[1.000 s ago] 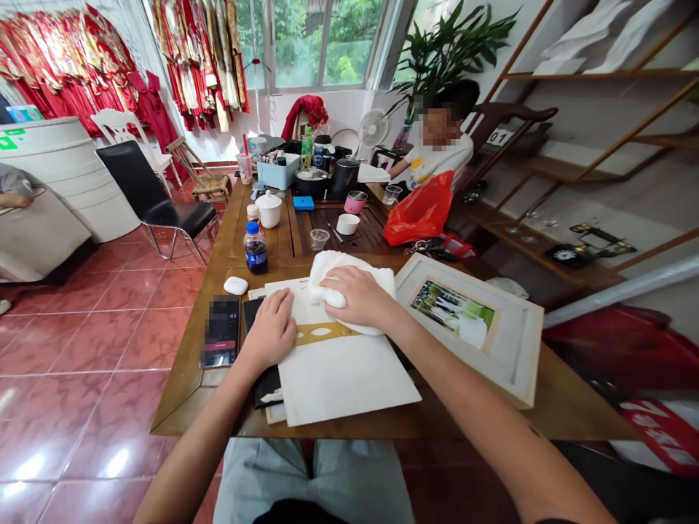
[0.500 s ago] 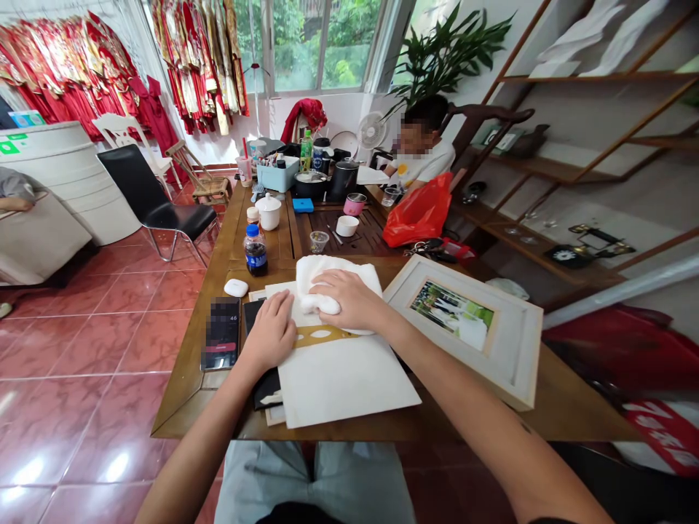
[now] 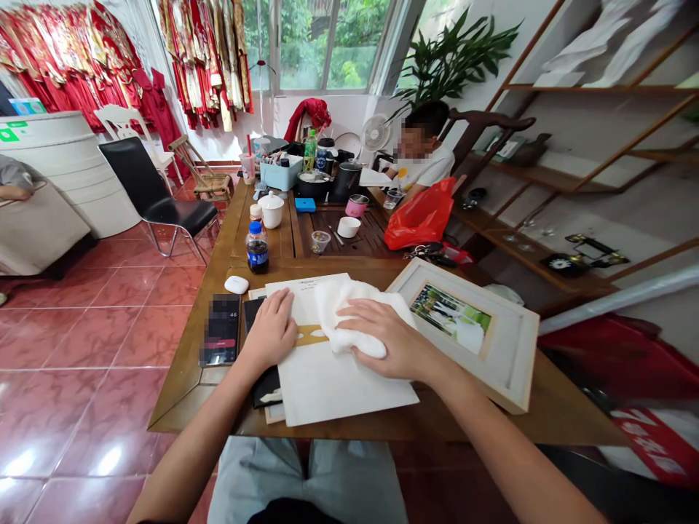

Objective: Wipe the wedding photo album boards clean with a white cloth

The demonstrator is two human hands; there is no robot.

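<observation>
A white board with a gold band across it lies at the near edge of the table, on top of a black item. My left hand rests flat on the board's left side, fingers stretched out. Bunched under my right hand is a white cloth, pressed on the right part of the board with the fingers curved over it. The cloth covers part of the gold band. Just right of the board, a framed photo in a pale wooden frame lies face up.
A phone and a white earbud case lie left of the board. A cola bottle, a lidded white cup and a red bag stand farther back. Another person sits at the far right of the table.
My right hand has moved the cloth to the right and nearer to me, uncovering the printed lines at the board's top. My left hand has stayed in place.
</observation>
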